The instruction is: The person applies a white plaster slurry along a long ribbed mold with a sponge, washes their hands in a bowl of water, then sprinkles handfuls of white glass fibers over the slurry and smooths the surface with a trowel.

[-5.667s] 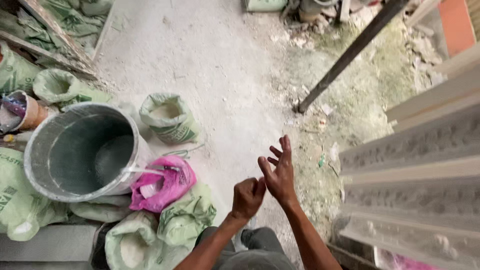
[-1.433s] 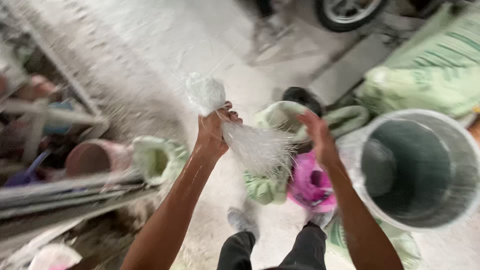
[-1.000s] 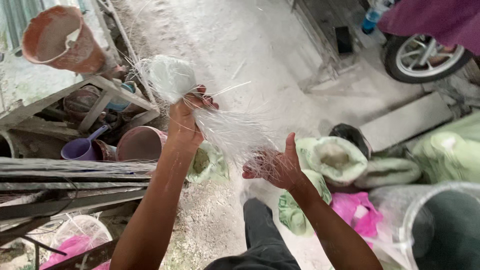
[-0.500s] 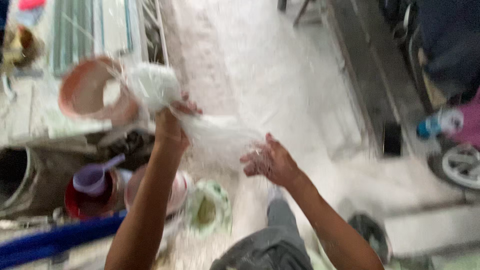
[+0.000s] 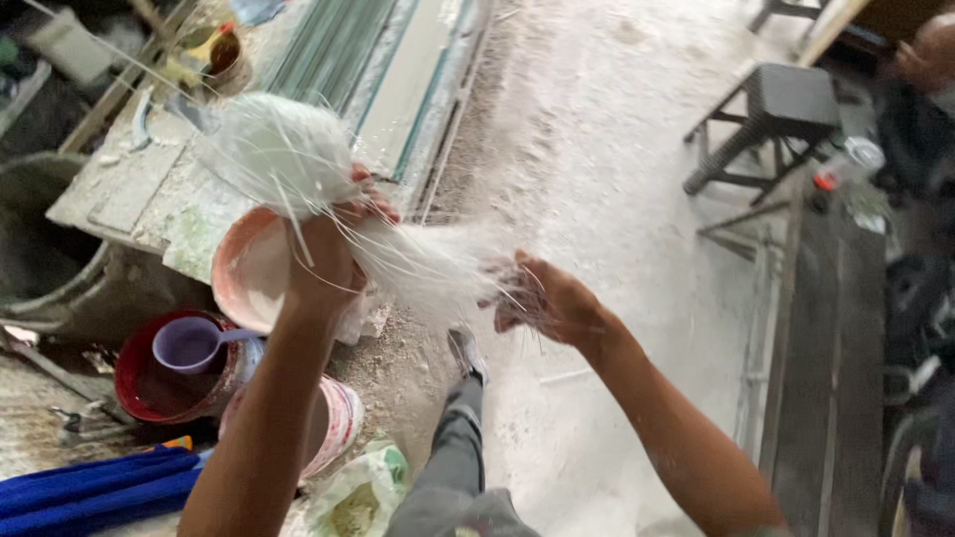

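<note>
Fibres (image 5: 418,264), white and fine, spanned between our hands. Our left hand (image 5: 328,254) was closed around the bundle's bunched end (image 5: 279,149); our right hand (image 5: 547,298) curled loosely over the loose strands. Below the left hand stood a pinkish bucket (image 5: 244,273) and a red bucket (image 5: 149,383) holding a purple scoop (image 5: 189,343).

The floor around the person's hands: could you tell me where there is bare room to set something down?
Free: the dusty floor between the long panels and the dark stool. Crowded: lower left, where the red bucket, purple scoop, pink basin and green sack cluster.
</note>
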